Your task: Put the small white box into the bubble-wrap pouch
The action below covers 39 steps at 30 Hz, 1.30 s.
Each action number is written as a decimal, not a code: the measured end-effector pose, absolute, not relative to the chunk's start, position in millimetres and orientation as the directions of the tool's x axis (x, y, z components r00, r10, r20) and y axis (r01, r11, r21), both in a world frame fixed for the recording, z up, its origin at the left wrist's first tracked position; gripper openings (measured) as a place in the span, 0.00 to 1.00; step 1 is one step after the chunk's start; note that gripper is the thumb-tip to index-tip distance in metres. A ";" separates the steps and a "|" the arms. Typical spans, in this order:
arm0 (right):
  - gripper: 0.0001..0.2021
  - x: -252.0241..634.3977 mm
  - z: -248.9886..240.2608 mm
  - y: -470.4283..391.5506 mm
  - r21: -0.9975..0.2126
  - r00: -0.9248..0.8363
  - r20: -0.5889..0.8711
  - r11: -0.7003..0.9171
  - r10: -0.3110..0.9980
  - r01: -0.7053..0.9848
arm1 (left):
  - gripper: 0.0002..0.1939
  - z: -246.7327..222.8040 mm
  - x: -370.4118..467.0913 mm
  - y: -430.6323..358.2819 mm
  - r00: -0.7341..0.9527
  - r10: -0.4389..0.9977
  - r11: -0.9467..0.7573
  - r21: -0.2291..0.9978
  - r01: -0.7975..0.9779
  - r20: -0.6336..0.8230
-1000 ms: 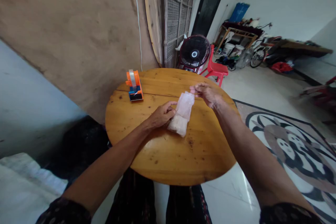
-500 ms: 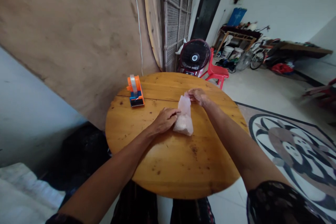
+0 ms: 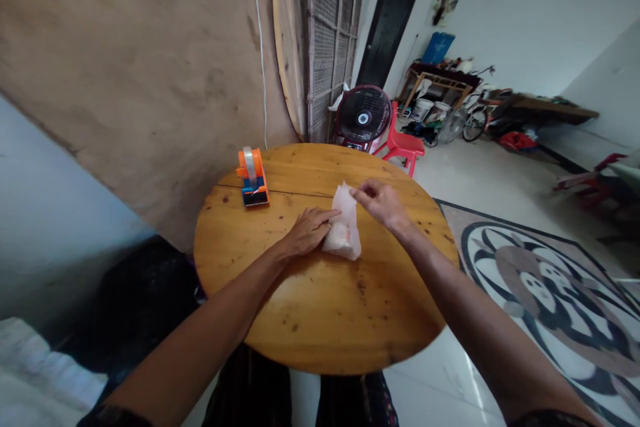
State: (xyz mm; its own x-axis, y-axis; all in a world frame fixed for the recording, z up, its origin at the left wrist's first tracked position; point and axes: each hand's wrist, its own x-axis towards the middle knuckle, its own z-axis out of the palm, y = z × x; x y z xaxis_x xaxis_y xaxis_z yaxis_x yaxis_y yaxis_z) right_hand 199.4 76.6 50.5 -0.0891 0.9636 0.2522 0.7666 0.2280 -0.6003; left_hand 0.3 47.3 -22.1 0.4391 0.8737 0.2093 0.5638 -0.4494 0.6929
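Note:
A pale pink, translucent wrapped packet (image 3: 344, 230) lies on the round wooden table (image 3: 320, 320), its fuller end toward me and its flat end pointing away. My left hand (image 3: 310, 227) rests against the packet's left side, fingers stretched out over its edge. At the upper right corner of the wrapping, my right hand (image 3: 376, 199) has its thumb and index finger pinched on the thin material. A tape dispenser (image 3: 253, 177), orange and blue with a roll of clear tape, stands at the table's back left.
Behind the table are a round fan (image 3: 363, 117) and a red plastic chair (image 3: 404, 145). A brown panel (image 3: 175, 67) borders the left side. A bicycle (image 3: 475, 121) stands farther back, near a cluttered small table.
The view has shifted slightly. My right hand has turned and sits a little higher off the packet's top corner, which now looks more spread out. My left hand stays beside the packet.

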 end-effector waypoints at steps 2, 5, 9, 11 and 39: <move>0.18 182.1 56.0 55.4 -0.374 -0.134 0.221 0.211 0.966 0.903 | 0.22 -24.0 -0.5 47.8 0.461 0.856 -0.483 0.681 0.551 0.233; 0.22 162.1 60.1 37.7 -0.166 -0.189 0.203 0.224 0.961 0.960 | 0.20 -24.8 -1.8 47.6 0.498 0.828 -0.527 0.664 0.531 0.259; 0.20 162.1 56.7 34.9 -0.021 -0.183 0.179 0.189 0.967 0.982 | 0.22 -25.8 -1.8 47.5 0.487 0.838 -0.512 0.662 0.547 0.246; 0.15 171.5 53.3 37.3 0.003 -0.151 0.166 0.152 0.975 0.988 | 0.24 -27.3 -1.3 48.0 0.471 0.850 -0.496 0.658 0.567 0.236; 0.11 193.6 30.5 68.4 -0.344 0.013 0.215 0.063 0.977 0.937 | 0.21 -21.5 -0.8 43.2 0.531 0.813 -0.561 0.564 0.606 0.238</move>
